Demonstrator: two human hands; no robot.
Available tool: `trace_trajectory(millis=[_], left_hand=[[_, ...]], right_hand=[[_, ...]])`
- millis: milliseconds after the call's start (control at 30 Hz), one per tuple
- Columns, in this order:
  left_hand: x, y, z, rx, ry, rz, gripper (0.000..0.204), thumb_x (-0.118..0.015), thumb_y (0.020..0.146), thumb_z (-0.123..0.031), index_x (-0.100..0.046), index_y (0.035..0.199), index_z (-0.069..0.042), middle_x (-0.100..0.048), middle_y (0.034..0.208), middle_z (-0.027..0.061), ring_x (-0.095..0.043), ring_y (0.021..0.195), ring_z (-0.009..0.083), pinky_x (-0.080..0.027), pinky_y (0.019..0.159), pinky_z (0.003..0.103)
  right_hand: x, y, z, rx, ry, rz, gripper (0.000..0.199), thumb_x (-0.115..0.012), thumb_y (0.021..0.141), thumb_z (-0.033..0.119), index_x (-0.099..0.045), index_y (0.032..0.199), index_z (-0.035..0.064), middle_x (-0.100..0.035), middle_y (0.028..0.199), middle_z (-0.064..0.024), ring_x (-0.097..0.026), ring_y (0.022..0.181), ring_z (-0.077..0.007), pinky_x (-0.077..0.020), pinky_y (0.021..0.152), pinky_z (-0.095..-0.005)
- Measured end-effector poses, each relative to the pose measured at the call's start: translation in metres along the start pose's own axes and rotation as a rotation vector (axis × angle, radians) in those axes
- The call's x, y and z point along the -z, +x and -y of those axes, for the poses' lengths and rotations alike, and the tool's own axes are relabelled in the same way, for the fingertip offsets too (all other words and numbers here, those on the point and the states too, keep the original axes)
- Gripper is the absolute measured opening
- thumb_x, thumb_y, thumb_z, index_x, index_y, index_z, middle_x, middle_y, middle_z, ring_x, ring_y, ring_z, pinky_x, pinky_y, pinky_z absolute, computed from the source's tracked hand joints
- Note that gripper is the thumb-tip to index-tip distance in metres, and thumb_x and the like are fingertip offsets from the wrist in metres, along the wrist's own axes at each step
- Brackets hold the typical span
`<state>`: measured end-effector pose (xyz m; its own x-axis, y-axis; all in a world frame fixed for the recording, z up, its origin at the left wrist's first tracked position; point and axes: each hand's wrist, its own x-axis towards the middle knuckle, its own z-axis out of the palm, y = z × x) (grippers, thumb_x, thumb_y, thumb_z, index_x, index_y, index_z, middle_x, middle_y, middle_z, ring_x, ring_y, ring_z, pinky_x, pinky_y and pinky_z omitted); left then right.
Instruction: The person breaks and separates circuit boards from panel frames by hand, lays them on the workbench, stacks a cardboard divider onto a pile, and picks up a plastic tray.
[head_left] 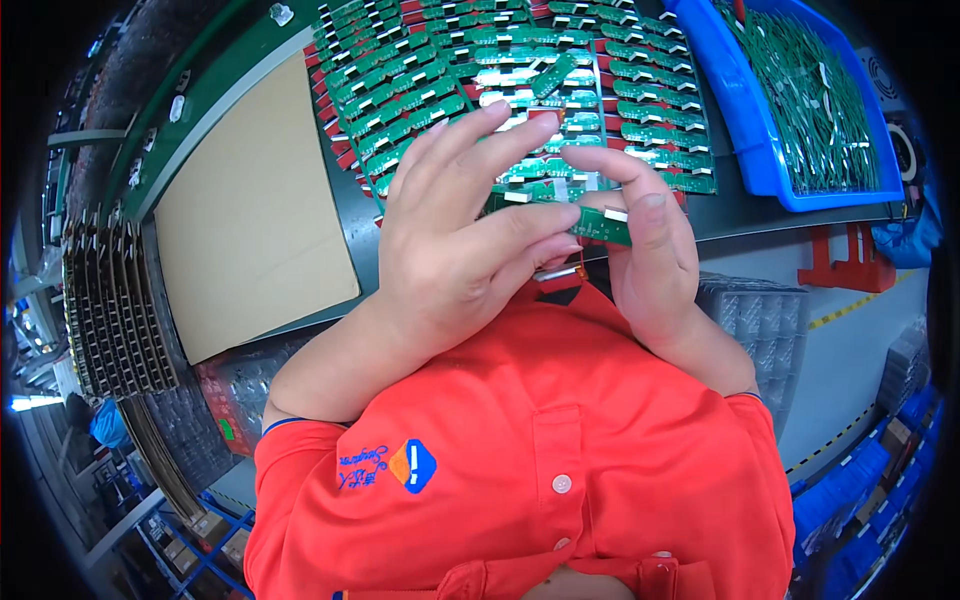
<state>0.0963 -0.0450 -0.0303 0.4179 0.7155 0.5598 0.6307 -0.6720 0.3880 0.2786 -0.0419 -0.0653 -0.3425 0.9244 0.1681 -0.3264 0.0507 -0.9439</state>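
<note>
A small green circuit board (597, 226) with a white connector is held between my two hands, just in front of my chest. My left hand (450, 225) pinches its left end between thumb and fingertips, while the other fingers spread over the rows behind. At the board's right end is my right hand (652, 235), curled around it with the index finger raised. A small metal-and-red part (560, 274) shows below my left fingertips; its kind is unclear. Beyond my hands, green circuit boards (655, 95) with white connectors lie in several rows, red pieces showing between them.
A blue bin (745, 130) of thin green boards stands at the right. A brown cardboard sheet (250, 215) covers the table's left part. Clear plastic trays (755, 315) and a red stand (850, 262) are beyond the near edge at right. Stacked slotted trays (115, 310) stand far left.
</note>
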Motion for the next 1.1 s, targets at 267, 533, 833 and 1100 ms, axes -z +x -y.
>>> trace_trajectory(millis=[267, 533, 833, 1100], left_hand=[[-0.021, 0.041, 0.000, -0.451, 0.193, -0.139, 0.012, -0.067, 0.071, -0.020, -0.064, 0.079, -0.012, -0.067, 0.099, 0.0042, -0.062, 0.095, 0.0230, -0.043, 0.088, 0.039], [-0.043, 0.136, -0.016, -0.471, -0.241, 0.006, 0.014, -0.060, 0.088, -0.014, -0.061, 0.083, 0.000, -0.064, 0.102, 0.0168, -0.060, 0.097, 0.0267, -0.046, 0.085, 0.034], [-0.145, 0.229, 0.007, -0.029, -0.348, 0.083, 0.020, -0.065, 0.087, -0.017, -0.066, 0.097, -0.001, -0.067, 0.093, 0.0038, -0.058, 0.088, 0.0088, -0.044, 0.082, 0.022], [-0.161, 0.237, -0.016, -0.415, -0.375, 0.027, 0.011, -0.070, 0.078, -0.008, -0.067, 0.086, -0.003, -0.066, 0.096, 0.0102, -0.063, 0.091, 0.0220, -0.048, 0.079, 0.030]], right_hand=[[0.027, -0.003, 0.016, 0.046, 0.276, 0.051, 0.055, -0.028, 0.100, 0.043, -0.049, 0.119, -0.0043, -0.057, 0.110, -0.0138, -0.057, 0.092, -0.0147, -0.0469, 0.081, -0.0273], [0.073, -0.009, 0.042, 0.151, 0.364, -0.213, 0.064, -0.020, 0.098, 0.050, -0.050, 0.110, -0.0053, -0.059, 0.080, -0.0143, -0.059, 0.069, -0.0190, -0.0501, 0.066, -0.0295], [0.126, -0.030, 0.064, 0.277, 0.427, -0.451, 0.061, -0.017, 0.099, 0.046, -0.051, 0.109, -0.0035, -0.058, 0.067, -0.0151, -0.058, 0.062, -0.0228, -0.0504, 0.062, -0.0328], [0.156, -0.037, 0.067, 0.342, 0.474, -0.516, 0.058, -0.018, 0.099, 0.045, -0.051, 0.109, -0.0026, -0.058, 0.067, -0.0152, -0.058, 0.060, -0.0233, -0.0514, 0.059, -0.0343]])
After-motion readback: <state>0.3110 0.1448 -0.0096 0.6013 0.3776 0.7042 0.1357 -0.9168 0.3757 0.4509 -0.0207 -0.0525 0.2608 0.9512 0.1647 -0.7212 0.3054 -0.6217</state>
